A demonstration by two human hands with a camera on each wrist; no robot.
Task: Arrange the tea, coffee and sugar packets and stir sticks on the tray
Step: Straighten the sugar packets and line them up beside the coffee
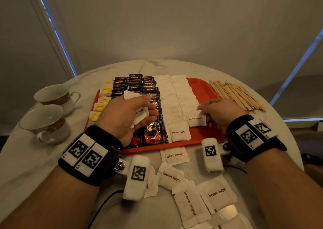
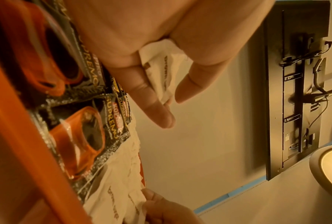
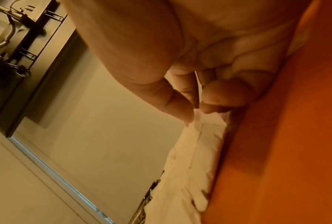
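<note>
Two hands work center frame: left hand (image 1: 122, 113) clutches spare sugar pkts (image 1: 139, 114); right hand (image 1: 218, 114) pinches one pkt (image 1: 196, 121) onto the tray (image 1: 202, 89), prob. extending the row.

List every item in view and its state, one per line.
Left hand: holds brown sugar packets.
Right hand: pinches sugar packet on red tray.
Coffee sachets: overlapping columns on tray.
Tea bags: column at tray's left edge.
Stir sticks: piled off tray.
Cups: empty.
</note>
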